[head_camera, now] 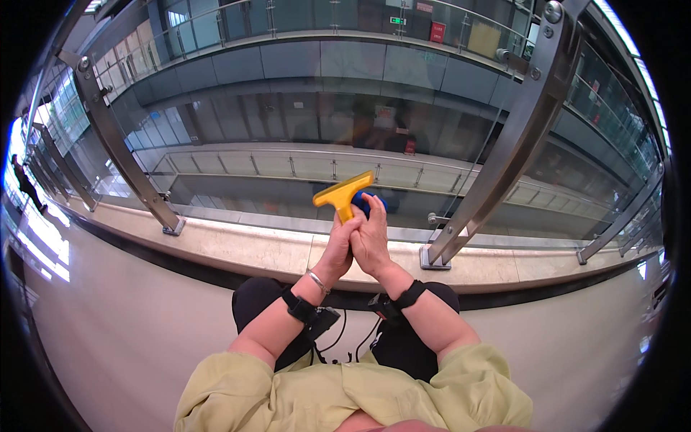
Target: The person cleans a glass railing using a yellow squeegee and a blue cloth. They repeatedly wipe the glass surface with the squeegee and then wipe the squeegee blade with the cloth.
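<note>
A yellow squeegee points up and away from me, its handle in my left hand. Right beside it, my right hand has its fingers curled on a round blue object, whose kind I cannot tell; the fingers hide part of it. My two hands touch each other near the wrists and palms. Both are in front of a large glass railing panel, above a pale stone ledge. Whether the squeegee touches the glass is not clear.
Steel railing posts stand left and right of my hands, bolted to the ledge. My knees are close to the ledge. Cables hang from devices strapped to both forearms. A person is far off at the left on the shiny floor.
</note>
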A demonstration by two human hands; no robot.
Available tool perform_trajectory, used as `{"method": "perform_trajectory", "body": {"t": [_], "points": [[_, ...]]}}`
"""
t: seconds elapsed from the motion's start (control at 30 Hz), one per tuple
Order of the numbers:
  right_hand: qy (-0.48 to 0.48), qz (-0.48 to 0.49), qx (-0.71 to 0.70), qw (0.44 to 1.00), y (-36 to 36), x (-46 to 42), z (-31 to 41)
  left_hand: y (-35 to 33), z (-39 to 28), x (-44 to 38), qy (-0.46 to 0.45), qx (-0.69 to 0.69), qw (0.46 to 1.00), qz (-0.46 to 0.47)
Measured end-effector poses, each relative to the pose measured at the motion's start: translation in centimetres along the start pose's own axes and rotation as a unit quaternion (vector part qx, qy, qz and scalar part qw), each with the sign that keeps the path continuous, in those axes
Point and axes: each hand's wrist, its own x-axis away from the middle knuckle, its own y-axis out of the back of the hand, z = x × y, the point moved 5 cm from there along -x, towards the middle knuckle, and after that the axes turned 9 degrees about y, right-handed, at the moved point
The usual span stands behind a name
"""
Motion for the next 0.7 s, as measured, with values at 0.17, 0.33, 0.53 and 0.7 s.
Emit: {"method": "perform_trajectory", "body": {"t": [0.17, 0.33, 0.53, 0.7], "points": [[-0.065, -0.077, -0.158, 0.982, 2.9, 0.6, -2.6, -2.4, 0.0, 0.7, -0.068, 0.029, 0.995, -0.060], [-0.196, -0.089, -0.445, 0.869, 4.1, 1.3, -3.7, -6.6, 0.4, 1.6, -0.133, -0.091, 0.982, -0.095], [-0.205, -0.210, -0.377, 0.878, 4.7, 1.7, -2.5, -9.0, -1.3, 3.2, -0.336, -0.464, 0.786, -0.233], [-0.208, -0.275, -0.307, 0.887, 4.5, 0.7, -3.6, -6.4, -4.1, 2.4, -0.332, -0.353, 0.847, -0.217]]}}
